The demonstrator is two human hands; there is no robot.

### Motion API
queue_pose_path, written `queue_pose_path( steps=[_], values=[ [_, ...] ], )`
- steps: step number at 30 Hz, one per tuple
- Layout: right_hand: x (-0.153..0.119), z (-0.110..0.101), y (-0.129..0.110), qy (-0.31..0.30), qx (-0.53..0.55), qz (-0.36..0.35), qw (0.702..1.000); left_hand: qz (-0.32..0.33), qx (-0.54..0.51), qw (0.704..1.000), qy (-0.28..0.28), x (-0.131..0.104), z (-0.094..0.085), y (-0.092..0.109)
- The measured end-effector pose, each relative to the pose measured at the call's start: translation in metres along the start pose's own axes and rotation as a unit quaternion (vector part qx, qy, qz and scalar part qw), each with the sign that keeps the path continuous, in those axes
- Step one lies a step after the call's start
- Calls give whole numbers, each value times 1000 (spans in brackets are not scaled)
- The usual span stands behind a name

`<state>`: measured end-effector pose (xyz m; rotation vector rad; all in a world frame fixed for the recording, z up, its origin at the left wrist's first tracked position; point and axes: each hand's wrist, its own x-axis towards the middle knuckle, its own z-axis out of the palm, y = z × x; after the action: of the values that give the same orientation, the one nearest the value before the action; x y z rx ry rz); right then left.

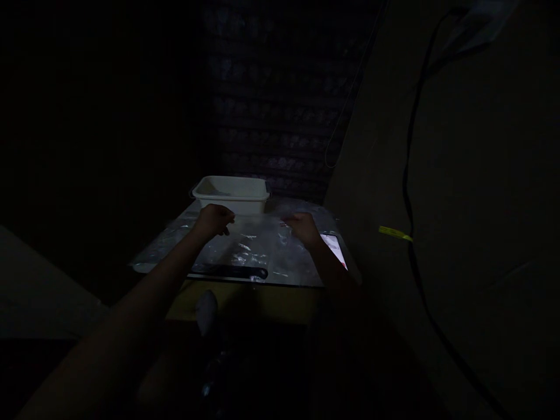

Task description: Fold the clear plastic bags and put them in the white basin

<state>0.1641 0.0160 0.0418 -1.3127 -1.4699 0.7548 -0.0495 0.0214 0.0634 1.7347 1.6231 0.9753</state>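
Note:
My left hand (214,221) is closed in a pinch over the middle of the table, in front of the tub. Facing it, my right hand (303,226) also pinches with thumb and forefinger. A thin, hazy piece of clear plastic film (256,227) seems to stretch between the fingertips; its edges are hard to make out in the dark. A white rectangular tub (231,205) with side handles stands just beyond my left hand. Along the near table edge lies a knife (245,272), its dark handle pointing right.
Shiny clear plastic covers the table (153,256). A lit phone (335,249) lies by my right forearm. A wall (380,192) rises on the right, where a dark cable (406,192) hangs with a yellow tag (395,233). The room is very dark.

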Motion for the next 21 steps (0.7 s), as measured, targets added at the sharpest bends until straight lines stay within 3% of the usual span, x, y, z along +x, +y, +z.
queue_pose_path(
  steps=[5, 11, 15, 21],
  values=[
    [-6, 0, -15, 24, 47, -37, 998, 119, -46, 987, 102, -4, 0, 7],
    [-23, -13, -23, 55, 22, -238, 969, 231, -53, 956, 170, -30, -15, 20],
    [-40, -20, -19, 44, -53, -310, 948, 262, -48, 955, 127, -44, -23, 14],
    [-49, -18, 11, -63, -230, -340, 909, 255, 35, 966, -4, -43, -18, -21]
  ],
)
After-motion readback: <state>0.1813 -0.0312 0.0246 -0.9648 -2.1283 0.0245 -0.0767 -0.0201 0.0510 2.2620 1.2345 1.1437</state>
